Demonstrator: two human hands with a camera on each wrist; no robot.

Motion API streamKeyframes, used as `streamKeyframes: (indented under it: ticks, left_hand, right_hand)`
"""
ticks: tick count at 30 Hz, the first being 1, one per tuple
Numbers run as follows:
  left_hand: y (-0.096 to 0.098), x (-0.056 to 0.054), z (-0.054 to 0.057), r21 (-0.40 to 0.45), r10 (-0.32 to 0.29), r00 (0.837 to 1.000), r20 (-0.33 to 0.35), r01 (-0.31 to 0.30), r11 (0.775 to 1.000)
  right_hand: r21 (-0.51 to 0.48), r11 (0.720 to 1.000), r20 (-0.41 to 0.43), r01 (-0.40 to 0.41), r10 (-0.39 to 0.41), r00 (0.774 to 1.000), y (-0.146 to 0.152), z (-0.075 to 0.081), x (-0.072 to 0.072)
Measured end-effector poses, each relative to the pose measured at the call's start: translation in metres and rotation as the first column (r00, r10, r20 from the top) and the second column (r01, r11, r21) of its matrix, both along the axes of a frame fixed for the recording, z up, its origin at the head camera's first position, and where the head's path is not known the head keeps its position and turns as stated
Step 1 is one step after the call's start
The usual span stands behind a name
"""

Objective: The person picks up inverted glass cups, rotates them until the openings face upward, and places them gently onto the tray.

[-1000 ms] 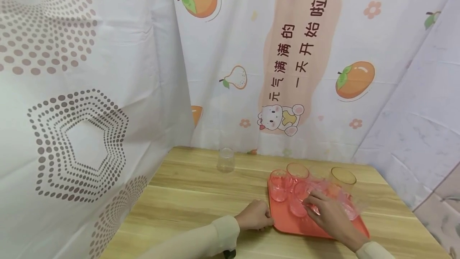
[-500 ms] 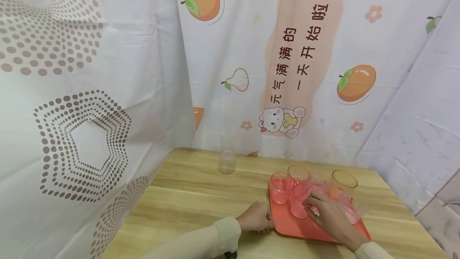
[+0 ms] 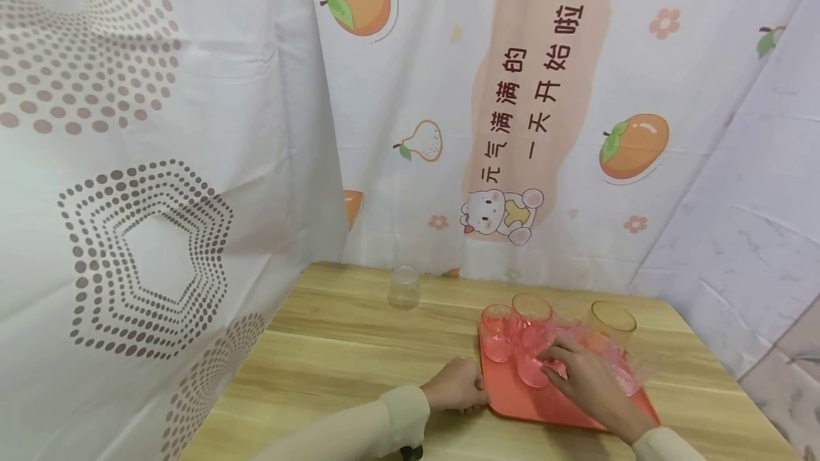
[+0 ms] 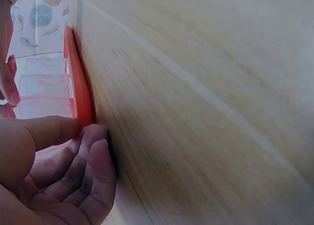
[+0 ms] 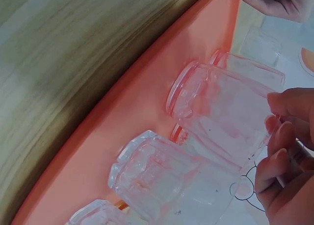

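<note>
An orange-red tray [image 3: 522,400] with several clear drinking glasses on it stands on the wooden table. My left hand [image 3: 455,386] is at its near left corner; in the left wrist view the thumb and fingers of that hand [image 4: 68,171] pinch the tray rim [image 4: 81,87]. Over the tray, my right hand [image 3: 589,383] pinches the upper rim of a glass [image 5: 216,107] between thumb and fingers. That glass stands upright, its base close against the tray floor. Another faceted glass [image 5: 162,176] is right beside it, and one more glass [image 3: 500,333] stands at the tray's left edge.
A lone clear glass [image 3: 404,289] stands on the table [image 3: 346,347] toward the back, left of the tray. A glass with an amber rim [image 3: 613,319] is at the tray's back right. Printed curtains [image 3: 410,198] hang behind the table and along its left side.
The head view has shifted slightly. Both hands keep their places, left at the tray corner and right at the glass rim.
</note>
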State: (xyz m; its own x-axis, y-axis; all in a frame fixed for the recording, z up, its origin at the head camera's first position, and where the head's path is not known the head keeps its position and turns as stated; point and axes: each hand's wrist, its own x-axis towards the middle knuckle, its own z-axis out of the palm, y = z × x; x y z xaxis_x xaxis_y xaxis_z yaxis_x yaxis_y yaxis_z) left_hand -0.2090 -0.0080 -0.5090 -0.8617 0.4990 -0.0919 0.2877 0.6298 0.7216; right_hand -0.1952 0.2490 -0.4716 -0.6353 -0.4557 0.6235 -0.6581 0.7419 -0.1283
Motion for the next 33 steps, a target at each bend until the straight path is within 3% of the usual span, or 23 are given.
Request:
streamKeyframes:
  ticks: [7, 15, 20, 25, 33]
  left_hand:
    - [0.0, -0.001, 0.0, -0.013, 0.003, 1.0, -0.018, -0.003, 1.0]
    - [-0.001, -0.002, 0.0, -0.024, 0.02, 1.0, -0.004, -0.02, 1.0]
    - [-0.001, -0.002, 0.001, -0.03, 0.031, 1.0, 0.008, -0.03, 0.999]
    - [-0.001, -0.002, 0.001, -0.02, 0.031, 0.999, 0.011, -0.031, 0.999]
    - [0.0, -0.003, 0.001, -0.027, 0.023, 1.0, -0.005, -0.023, 0.999]
  right_hand:
    - [-0.034, 0.999, -0.017, -0.019, 0.018, 1.0, -0.001, 0.002, 0.001]
    - [-0.096, 0.983, -0.046, -0.156, 0.153, 0.987, -0.008, -0.003, 0.005]
    - [-0.085, 0.981, -0.052, -0.176, 0.172, 0.984, -0.016, -0.01, 0.008]
    - [-0.052, 0.987, 0.048, -0.153, 0.155, 0.987, -0.023, -0.018, 0.016]
    - [0.008, 0.994, 0.223, -0.113, 0.108, 0.969, -0.031, -0.036, 0.027]
